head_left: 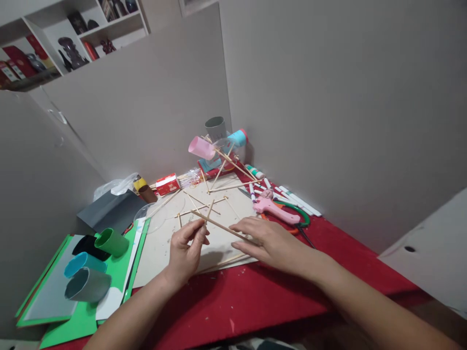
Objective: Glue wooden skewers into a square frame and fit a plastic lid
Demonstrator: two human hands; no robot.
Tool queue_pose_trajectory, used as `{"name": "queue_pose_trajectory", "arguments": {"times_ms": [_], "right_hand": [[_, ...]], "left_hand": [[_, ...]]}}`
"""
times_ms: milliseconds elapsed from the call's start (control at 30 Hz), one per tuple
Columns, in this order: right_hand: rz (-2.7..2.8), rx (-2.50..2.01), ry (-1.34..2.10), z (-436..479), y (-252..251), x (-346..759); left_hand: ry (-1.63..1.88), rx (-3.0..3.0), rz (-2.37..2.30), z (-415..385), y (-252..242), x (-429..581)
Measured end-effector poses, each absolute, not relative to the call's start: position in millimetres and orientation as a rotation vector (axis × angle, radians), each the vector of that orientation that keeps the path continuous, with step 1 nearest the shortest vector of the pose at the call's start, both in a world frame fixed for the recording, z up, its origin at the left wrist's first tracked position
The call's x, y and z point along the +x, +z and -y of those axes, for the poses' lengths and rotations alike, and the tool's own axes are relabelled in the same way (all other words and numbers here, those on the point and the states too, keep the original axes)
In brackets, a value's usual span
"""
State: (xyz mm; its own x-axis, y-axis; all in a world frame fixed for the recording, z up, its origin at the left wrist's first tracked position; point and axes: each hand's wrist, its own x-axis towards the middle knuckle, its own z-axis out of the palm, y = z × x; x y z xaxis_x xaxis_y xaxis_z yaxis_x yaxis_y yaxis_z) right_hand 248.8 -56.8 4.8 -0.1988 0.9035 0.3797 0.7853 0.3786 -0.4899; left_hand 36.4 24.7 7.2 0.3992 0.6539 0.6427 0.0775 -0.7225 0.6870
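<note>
Wooden stick [221, 226]: slants above the near half of the pale board [155, 262], between both hands and inside the surface's near edge.
Left hand [188, 245]: fingertips pinched round the stick near its upper-left end, probably to steady it.
Right hand [262, 238]: thumb and fingers parted astride the lower-right end, perhaps guiding it; I can't say whether they press on it.
Joined sticks [205, 205]: on the board just beyond the left fingertips, seemingly within easy reach.
Pale board: likely laid there to spare the red surface [215, 311].
Pink tool [279, 212] and markers [297, 198]: toward the surface's right edge, apparently handy but out of the way.
Green sheets [65, 330]: at the near-left corner, bearing a grey cup [91, 286].
Room: bare red strip along the near edge, broader toward the near-right corner; the far corner is crowded, with walls behind and along the right edge.
</note>
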Motion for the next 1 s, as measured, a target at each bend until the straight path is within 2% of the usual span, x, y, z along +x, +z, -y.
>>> {"name": "queue_pose_trajectory", "arguments": {"times_ms": [167, 367, 733, 1000], "right_hand": [[2.023, -1.223, 0.375, 48.4, 24.5, 230.8], [1.931, -1.086, 0.574, 28.8, 4.4, 224.2], [1.860, -0.933, 0.583, 23.5, -18.1, 219.4], [1.823, -0.990, 0.568, 23.7, -18.4, 223.1]], "left_hand": [[1.312, 2.107, -0.571, -20.8, 8.9, 37.0], [1.301, 2.039, -0.544, -21.2, 1.0, 37.3], [1.257, 2.245, -0.585, -17.6, 4.3, 43.9], [1.177, 2.150, -0.701, -16.4, 4.6, 44.8]]}}
